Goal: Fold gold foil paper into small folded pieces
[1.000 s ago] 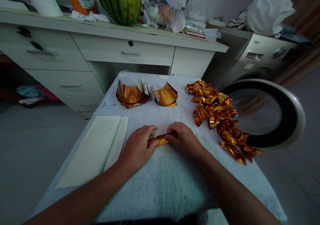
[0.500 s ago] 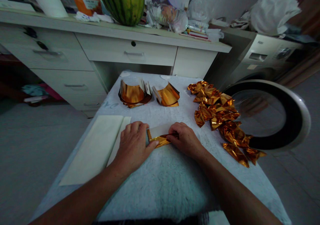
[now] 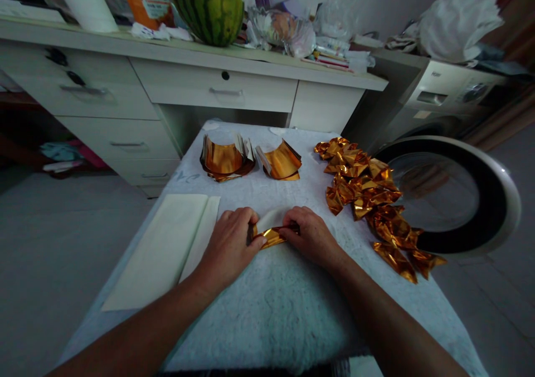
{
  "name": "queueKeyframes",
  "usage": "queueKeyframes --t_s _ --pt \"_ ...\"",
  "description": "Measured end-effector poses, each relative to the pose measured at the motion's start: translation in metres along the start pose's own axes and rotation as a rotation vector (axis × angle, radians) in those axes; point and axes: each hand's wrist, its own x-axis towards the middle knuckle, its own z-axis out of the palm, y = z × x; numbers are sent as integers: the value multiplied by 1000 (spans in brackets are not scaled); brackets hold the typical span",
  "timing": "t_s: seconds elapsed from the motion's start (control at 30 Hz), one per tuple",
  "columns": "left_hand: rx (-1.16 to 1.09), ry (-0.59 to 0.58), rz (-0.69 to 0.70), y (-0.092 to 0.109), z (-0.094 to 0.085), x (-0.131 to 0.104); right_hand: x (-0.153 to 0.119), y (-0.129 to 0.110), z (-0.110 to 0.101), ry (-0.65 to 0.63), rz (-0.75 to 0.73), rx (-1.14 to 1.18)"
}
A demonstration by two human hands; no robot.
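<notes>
Between my hands is a gold foil sheet (image 3: 272, 237) with a pale back, its near edge folded over. My left hand (image 3: 236, 236) pinches its left end, thumb on the gold fold. At the right end, my right hand (image 3: 310, 233) grips the sheet with curled fingers. Two stacks of curved gold sheets, the left stack (image 3: 224, 158) and the right stack (image 3: 283, 160), lie beyond my hands. Several folded gold foil pieces (image 3: 363, 190) are heaped on the right. Pale paper sheets (image 3: 161, 249) lie flat to the left of my left hand.
A cloth-covered table (image 3: 267, 315) bears these things. Behind it stands a white counter (image 3: 225, 90) with drawers, holding a cut watermelon (image 3: 209, 11) and plastic bags. An open washing machine door (image 3: 497, 193) is close to the table's right side.
My left hand has curled its fingers around the sheet's left end and shifted slightly right. The pale back of the sheet now bows upward. My right hand keeps its grip.
</notes>
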Motion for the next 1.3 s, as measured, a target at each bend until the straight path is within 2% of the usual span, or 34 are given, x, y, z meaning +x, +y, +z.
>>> queueKeyframes --t_s 0.3,0.6,0.77,0.83,0.97,1.07,1.2,1.3 --pt "-37 -19 -86 2 -1 -2 0 2 1 6 0 -3" --pt "-151 -10 -114 3 2 -1 0 1 -1 3 5 11" --pt "-229 -25 -133 8 -1 -1 -3 2 -3 -5 -18 104" --pt "-294 -11 -132 8 -2 -1 -4 5 -4 17 -28 167" --pt "-444 34 -132 4 -3 -1 -7 10 -5 140 26 230" --pt "-501 54 -148 2 -4 -1 -7 11 -7 173 20 366" --pt "-540 45 -188 3 -7 -1 -6 9 -6 44 112 788" --pt "-582 22 -216 5 -8 -1 -5 8 -3 34 196 956"
